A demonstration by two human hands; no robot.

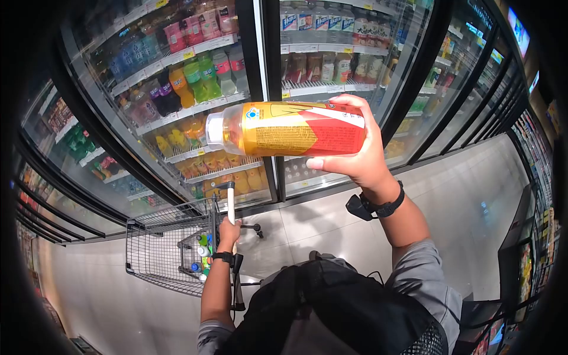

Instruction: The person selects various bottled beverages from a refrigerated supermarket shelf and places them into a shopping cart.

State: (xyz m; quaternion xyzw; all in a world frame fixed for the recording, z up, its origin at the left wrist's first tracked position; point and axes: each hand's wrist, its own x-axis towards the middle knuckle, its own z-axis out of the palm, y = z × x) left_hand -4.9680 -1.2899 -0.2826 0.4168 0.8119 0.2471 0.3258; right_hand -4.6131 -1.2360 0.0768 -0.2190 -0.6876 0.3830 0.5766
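Observation:
In the head view, my right hand point(358, 148) is wrapped round the base end of a drink bottle point(296, 129). The bottle lies sideways in the air, its white cap pointing left, and its yellow and red label with small print faces me. My left hand point(229, 232) is closed round the handle point(231, 204) of a wire shopping cart point(168, 260). Several bottles point(204, 251) with white, green and blue parts lie inside the cart. The fingertips of my right hand behind the bottle are partly hidden.
Glass-door drink coolers point(269, 59) stand ahead, with shelves of bottles point(204, 77) behind the glass. The tiled floor point(319, 228) runs below them. At the far right are more shelves point(532, 160) and a dark stand point(512, 248).

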